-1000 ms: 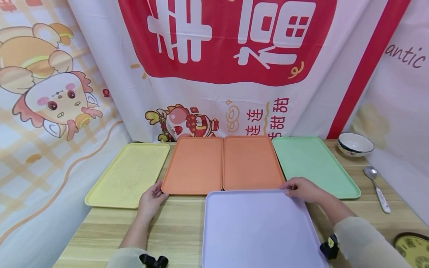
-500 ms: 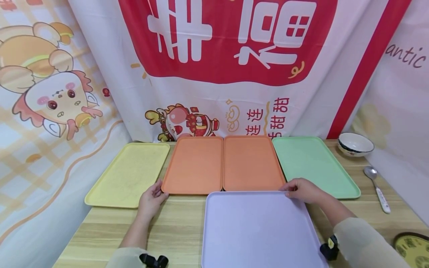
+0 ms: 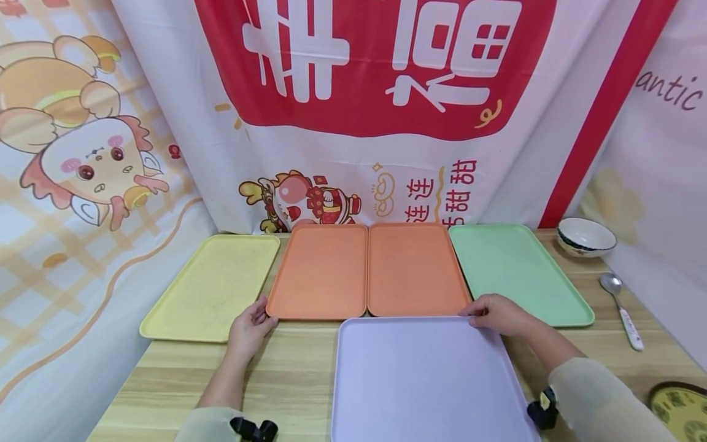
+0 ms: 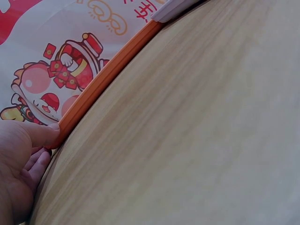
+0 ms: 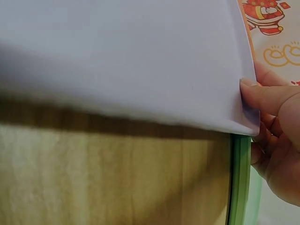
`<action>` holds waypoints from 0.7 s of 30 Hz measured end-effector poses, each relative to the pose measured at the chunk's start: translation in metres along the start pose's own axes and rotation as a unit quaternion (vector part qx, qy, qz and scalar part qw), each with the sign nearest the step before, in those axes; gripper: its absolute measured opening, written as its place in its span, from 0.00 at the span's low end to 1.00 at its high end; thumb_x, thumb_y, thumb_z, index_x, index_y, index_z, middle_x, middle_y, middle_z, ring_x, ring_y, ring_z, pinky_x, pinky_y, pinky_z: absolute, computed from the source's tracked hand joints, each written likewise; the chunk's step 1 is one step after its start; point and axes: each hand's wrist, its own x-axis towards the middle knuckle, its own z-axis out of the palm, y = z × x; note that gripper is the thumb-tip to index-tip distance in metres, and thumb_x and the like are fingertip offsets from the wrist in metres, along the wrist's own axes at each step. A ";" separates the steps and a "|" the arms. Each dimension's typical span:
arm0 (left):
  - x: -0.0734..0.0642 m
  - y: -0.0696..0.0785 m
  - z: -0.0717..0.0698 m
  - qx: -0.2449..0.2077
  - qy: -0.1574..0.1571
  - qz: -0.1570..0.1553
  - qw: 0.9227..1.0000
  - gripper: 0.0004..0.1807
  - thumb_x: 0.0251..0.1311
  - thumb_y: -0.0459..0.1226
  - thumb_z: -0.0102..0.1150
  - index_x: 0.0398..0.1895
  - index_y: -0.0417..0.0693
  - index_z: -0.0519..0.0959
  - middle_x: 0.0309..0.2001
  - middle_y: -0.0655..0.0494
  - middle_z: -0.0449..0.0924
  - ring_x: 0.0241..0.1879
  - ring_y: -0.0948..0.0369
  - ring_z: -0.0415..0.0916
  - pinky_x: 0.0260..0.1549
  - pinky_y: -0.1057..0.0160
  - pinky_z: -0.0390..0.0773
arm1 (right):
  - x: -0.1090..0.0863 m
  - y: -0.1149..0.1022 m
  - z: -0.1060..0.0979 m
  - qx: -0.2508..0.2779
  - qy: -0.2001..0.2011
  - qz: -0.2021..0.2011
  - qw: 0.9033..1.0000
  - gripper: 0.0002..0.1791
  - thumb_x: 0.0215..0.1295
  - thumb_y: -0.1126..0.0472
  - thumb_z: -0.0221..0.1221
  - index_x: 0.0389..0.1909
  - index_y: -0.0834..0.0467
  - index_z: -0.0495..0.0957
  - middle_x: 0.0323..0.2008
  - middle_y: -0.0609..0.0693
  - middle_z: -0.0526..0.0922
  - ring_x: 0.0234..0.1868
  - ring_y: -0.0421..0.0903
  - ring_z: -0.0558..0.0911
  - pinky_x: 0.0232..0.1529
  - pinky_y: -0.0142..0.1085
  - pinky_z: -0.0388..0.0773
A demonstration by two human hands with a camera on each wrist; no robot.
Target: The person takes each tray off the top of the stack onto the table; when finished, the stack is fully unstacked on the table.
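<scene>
In the head view, my left hand (image 3: pixel 250 328) is at the near left corner of the left orange tray (image 3: pixel 320 273). The left wrist view shows the thumb on that tray's rim (image 4: pixel 89 96), with the other fingers curled by the corner. My right hand (image 3: pixel 499 313) pinches the far right corner of a lavender tray (image 3: pixel 425 380); in the right wrist view the thumb (image 5: pixel 262 96) lies over its rim and the other fingers are partly hidden behind. A second orange tray (image 3: pixel 417 270) stands against the first, just beyond the lavender one.
A yellow tray (image 3: pixel 212 288) lies at the left and a green tray (image 3: pixel 519 273) at the right of the orange pair. Farther right are a bowl (image 3: pixel 587 238) and a spoon (image 3: pixel 622 312). A round patterned item (image 3: pixel 680 411) is cut off at lower right. Printed cloth (image 3: pixel 364 153) hangs behind.
The lavender tray's far edge has shifted very slightly toward me, widening the strip between it and the orange trays. Both hands stay in nearly the same places.
</scene>
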 end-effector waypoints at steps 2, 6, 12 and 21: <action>0.001 0.000 0.000 -0.003 -0.002 -0.003 1.000 0.35 0.63 0.26 0.59 0.71 0.29 0.58 0.73 0.35 0.58 0.70 0.44 0.62 0.68 0.58 0.67 | 0.000 -0.001 0.001 -0.005 0.000 -0.001 1.000 0.12 0.62 0.68 0.62 0.47 0.60 0.85 0.47 0.58 0.84 0.49 0.53 0.81 0.46 0.46 0.85; 0.000 0.001 -0.001 -0.006 -0.002 -0.007 1.000 0.35 0.63 0.27 0.59 0.72 0.29 0.58 0.73 0.36 0.58 0.71 0.45 0.62 0.68 0.57 0.66 | 0.002 -0.002 0.002 -0.013 -0.001 -0.006 1.000 0.12 0.62 0.69 0.62 0.46 0.59 0.86 0.46 0.57 0.84 0.49 0.53 0.81 0.46 0.46 0.85; 0.000 0.002 -0.003 -0.001 0.001 -0.009 1.000 0.35 0.63 0.27 0.59 0.72 0.29 0.58 0.73 0.36 0.58 0.71 0.44 0.62 0.68 0.55 0.66 | 0.004 -0.002 0.003 -0.016 0.002 -0.009 1.000 0.12 0.62 0.68 0.63 0.47 0.59 0.86 0.45 0.56 0.83 0.47 0.51 0.81 0.45 0.45 0.85; 0.000 -0.001 -0.003 0.005 -0.005 -0.017 1.000 0.36 0.63 0.28 0.60 0.72 0.30 0.57 0.74 0.36 0.57 0.71 0.44 0.61 0.69 0.55 0.66 | 0.004 -0.003 0.003 -0.001 -0.004 0.012 1.000 0.15 0.61 0.66 0.65 0.49 0.58 0.85 0.47 0.55 0.84 0.49 0.51 0.80 0.48 0.45 0.85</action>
